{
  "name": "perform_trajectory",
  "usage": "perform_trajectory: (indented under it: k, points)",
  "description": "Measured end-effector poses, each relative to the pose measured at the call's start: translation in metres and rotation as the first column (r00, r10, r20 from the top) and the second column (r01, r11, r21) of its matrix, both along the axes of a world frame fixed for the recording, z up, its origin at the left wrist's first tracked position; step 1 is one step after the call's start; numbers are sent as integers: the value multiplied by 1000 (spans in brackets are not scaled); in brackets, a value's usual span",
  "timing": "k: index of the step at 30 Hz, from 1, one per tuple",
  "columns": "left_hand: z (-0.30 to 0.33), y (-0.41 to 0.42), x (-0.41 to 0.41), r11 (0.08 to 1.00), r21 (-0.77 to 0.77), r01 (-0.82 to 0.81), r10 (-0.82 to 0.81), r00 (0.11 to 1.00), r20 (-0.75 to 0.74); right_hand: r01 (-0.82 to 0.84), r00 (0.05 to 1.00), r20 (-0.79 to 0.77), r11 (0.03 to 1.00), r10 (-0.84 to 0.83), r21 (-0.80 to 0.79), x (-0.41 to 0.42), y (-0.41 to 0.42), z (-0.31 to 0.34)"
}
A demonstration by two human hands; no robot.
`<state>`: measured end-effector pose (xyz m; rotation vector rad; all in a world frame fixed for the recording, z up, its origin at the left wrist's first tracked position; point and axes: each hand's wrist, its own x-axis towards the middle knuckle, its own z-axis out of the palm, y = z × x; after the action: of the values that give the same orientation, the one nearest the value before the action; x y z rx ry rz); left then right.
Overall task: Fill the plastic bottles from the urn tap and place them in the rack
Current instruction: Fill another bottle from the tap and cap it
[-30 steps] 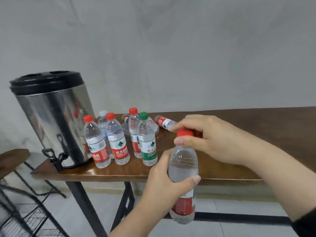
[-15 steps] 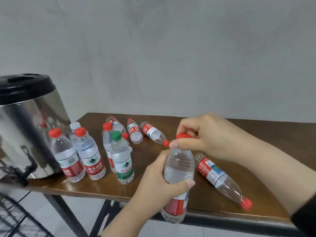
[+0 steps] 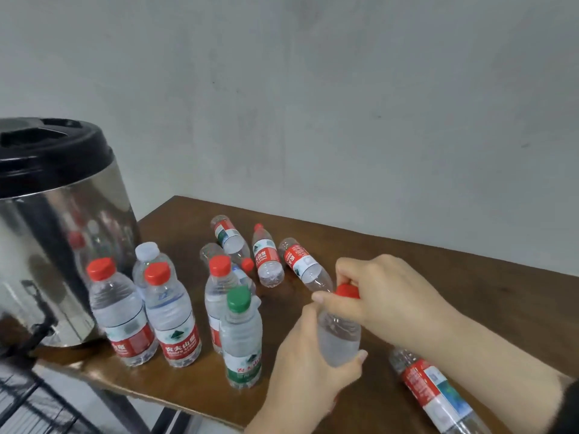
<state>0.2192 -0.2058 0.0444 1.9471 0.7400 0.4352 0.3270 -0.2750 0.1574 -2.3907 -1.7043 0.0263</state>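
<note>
Left hand grips bottle upright.

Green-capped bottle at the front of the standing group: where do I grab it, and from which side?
Take the green-capped bottle round its clear ribbed body, above the green label, coming from the right front. It stands upright at the table edge, with red-capped bottles crowded on its left and behind; that side looks open.

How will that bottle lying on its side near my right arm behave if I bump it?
The lying bottle would probably roll: it is round and rests on its side on the smooth table. It looks clear and empty, so likely light and easily shoved. Its thin plastic would probably flex when squeezed.
</note>
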Motion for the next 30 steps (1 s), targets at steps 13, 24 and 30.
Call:
perform_trajectory:
  k: [13, 24, 30]
  points:
    - [-39, 37, 59, 996, -58, -69, 64, 994, -84, -83, 996, 11, 990, 85, -117, 53, 63, -34]
    - [-47, 19, 51, 927, -70, -368, 372, 925, 76, -267, 960, -113, 960, 257, -84, 64, 64, -55]
    - [-34, 2, 16, 901, 159, -404, 407, 913, 15, -371, 915, -164, 928, 369, 21, 60, 66, -59]
